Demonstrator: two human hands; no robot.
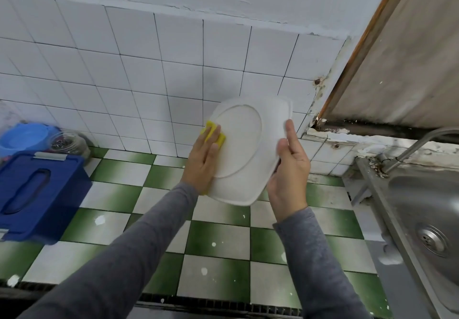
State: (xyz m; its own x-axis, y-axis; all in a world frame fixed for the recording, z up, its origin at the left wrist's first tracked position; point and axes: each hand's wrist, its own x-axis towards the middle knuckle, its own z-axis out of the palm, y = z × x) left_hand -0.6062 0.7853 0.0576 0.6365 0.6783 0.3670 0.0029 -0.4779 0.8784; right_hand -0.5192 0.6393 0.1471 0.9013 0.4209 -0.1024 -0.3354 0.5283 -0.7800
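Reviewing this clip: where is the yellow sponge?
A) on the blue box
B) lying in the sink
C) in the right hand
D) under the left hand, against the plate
D: the left hand presses the yellow sponge flat against the white plate, which the right hand grips.

- The plate [248,150] is above the desk [218,241], between the left grip [202,162] and the right grip [290,177].
- The sponge [211,130] is at the plate's left edge, under the left grip.
- On the desk, far left, stands the box [37,194], with the jar [69,143] behind it.
- Right of the desk lies the sink [427,207].
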